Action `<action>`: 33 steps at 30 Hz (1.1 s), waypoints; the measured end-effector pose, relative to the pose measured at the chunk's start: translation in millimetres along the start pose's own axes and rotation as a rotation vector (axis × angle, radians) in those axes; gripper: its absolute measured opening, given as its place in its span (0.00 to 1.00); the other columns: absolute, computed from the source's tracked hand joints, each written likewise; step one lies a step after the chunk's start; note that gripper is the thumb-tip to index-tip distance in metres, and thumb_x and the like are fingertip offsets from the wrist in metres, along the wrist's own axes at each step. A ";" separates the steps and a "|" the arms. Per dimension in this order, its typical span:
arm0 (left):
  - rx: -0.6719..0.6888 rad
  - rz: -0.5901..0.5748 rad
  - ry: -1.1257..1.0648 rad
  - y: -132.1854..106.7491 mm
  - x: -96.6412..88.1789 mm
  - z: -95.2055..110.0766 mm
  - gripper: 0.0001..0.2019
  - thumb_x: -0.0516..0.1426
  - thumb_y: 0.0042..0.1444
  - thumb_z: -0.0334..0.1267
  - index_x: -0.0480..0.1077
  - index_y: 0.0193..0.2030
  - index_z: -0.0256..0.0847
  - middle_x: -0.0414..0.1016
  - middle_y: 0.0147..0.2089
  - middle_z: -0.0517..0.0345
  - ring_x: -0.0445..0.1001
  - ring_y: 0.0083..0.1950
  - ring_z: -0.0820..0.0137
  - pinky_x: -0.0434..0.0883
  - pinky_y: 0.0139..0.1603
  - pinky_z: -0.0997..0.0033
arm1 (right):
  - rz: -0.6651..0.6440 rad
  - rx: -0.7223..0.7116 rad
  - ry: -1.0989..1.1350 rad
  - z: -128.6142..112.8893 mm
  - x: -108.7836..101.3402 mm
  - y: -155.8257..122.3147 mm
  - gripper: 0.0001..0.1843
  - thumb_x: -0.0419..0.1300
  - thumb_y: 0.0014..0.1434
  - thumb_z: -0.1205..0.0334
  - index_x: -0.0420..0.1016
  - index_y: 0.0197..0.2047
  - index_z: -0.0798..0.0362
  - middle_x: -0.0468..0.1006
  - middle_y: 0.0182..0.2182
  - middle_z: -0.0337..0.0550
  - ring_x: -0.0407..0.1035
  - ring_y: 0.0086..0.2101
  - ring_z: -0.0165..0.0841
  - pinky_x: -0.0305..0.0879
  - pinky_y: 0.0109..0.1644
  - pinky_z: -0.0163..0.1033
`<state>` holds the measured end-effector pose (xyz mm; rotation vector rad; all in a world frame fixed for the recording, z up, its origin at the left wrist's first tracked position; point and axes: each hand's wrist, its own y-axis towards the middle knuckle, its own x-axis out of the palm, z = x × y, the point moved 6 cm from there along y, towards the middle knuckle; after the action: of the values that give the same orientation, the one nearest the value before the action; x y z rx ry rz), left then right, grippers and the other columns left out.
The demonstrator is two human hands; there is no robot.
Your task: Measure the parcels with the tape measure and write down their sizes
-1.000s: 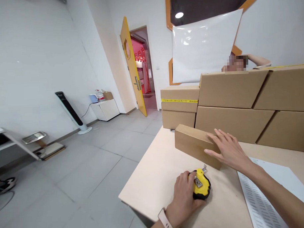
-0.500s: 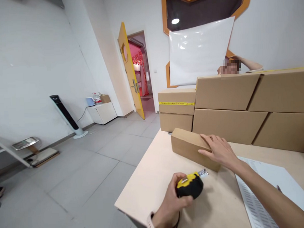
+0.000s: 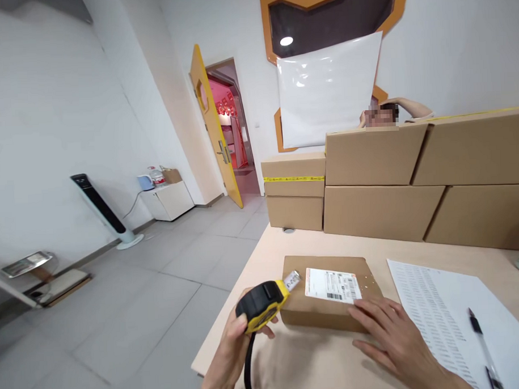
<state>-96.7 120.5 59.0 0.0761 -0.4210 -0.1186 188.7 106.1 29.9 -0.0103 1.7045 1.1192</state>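
Note:
A flat cardboard box [image 3: 331, 302] with a white shipping label [image 3: 332, 285] on top lies on the light wooden table [image 3: 265, 256] in front of me. My right hand [image 3: 394, 343] rests against the box's near right edge, fingers spread. My left hand [image 3: 231, 354] is closed on a yellow and black tape measure [image 3: 262, 303], held just left of the box with its metal tip [image 3: 292, 279] over the box's left corner.
A printed sheet [image 3: 442, 313] with a black pen [image 3: 481, 340] lies to the right. Several stacked cardboard boxes [image 3: 382, 179] line the table's far side, with another person behind them. The table's left edge drops to a tiled floor [image 3: 131, 295]; an orange door [image 3: 210, 128] stands open.
The box was pulled nearer and laid flat, label up. My left hand lifted the tape measure off the table up to the box's left corner. My right hand slid to the box's near edge.

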 end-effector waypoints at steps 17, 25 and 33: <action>-0.146 -0.280 0.177 74.3 44.1 0.4 0.24 0.61 0.46 0.47 0.68 0.48 0.36 0.76 0.33 0.51 0.73 0.28 0.64 0.71 0.25 0.67 | 0.165 1.171 1.517 70.7 -17.5 43.6 0.11 0.68 0.48 0.53 0.78 0.29 0.52 0.70 0.27 0.40 0.61 0.26 0.28 0.63 0.29 0.33; -0.071 0.259 0.109 101.0 -55.8 2.1 0.20 0.62 0.43 0.52 0.69 0.33 0.36 0.73 0.19 0.61 0.65 0.17 0.75 0.61 0.16 0.78 | 0.105 1.142 1.087 122.8 0.0 0.4 0.19 0.66 0.47 0.44 0.71 0.26 0.53 0.67 0.22 0.35 0.58 0.23 0.28 0.57 0.29 0.36; -0.142 0.365 0.103 97.3 -71.6 -14.0 0.21 0.64 0.40 0.53 0.69 0.32 0.37 0.71 0.18 0.62 0.64 0.17 0.76 0.62 0.15 0.78 | 0.050 1.149 0.973 116.9 13.6 0.7 0.21 0.65 0.46 0.42 0.69 0.24 0.52 0.68 0.21 0.34 0.57 0.23 0.27 0.54 0.30 0.36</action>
<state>-146.2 226.9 27.0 -0.1340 -0.3166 0.2141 269.0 191.4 18.5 0.2417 3.0131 -0.0617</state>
